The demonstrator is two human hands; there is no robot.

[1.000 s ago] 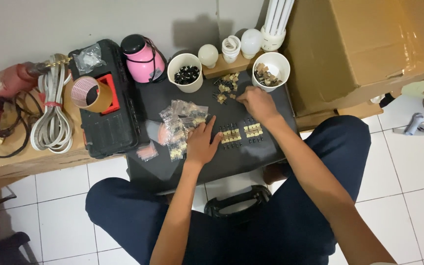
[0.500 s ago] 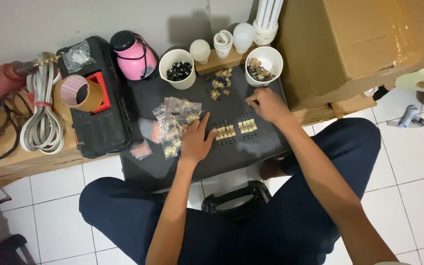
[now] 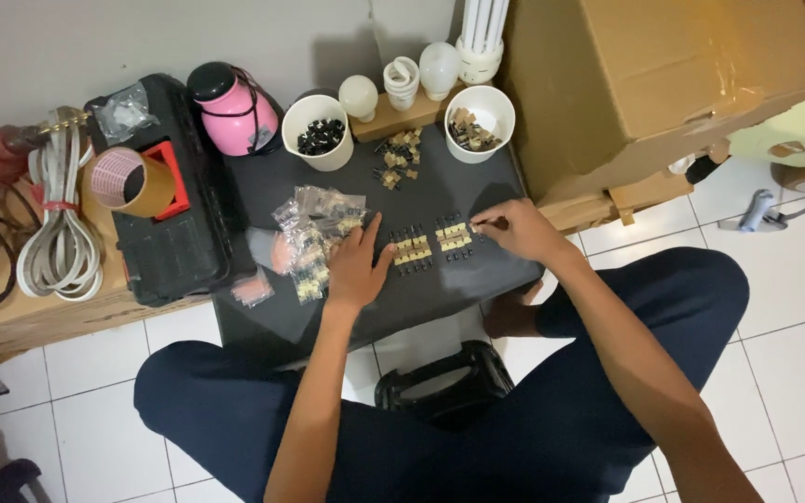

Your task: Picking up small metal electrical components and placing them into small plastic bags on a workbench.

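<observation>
Two bare hands work on a dark board that lies in front of a person sitting on a white tile floor. The left hand lies flat with its fingers spread, palm down. It rests on the board, touching a pile of small clear bags on one side and a group of little tan and black parts on the other. The right hand is pinched narrow. Its fingertips hold one tiny part at the end of a second group of little parts, but the part is too small to tell what it is. The two groups lie side by side in the middle of the board, between the hands.

Farther up the board sits a loose heap of the same tan parts. A white cup with black bits stands to the left of the heap. A white cup with tan bits stands to the right. Behind them some light bulbs stand on a wood block. A pink jug stands beside a black tool case. A roll of tape rests on the case. A coiled white cord lies at the far left. A big cardboard box is on the right.
</observation>
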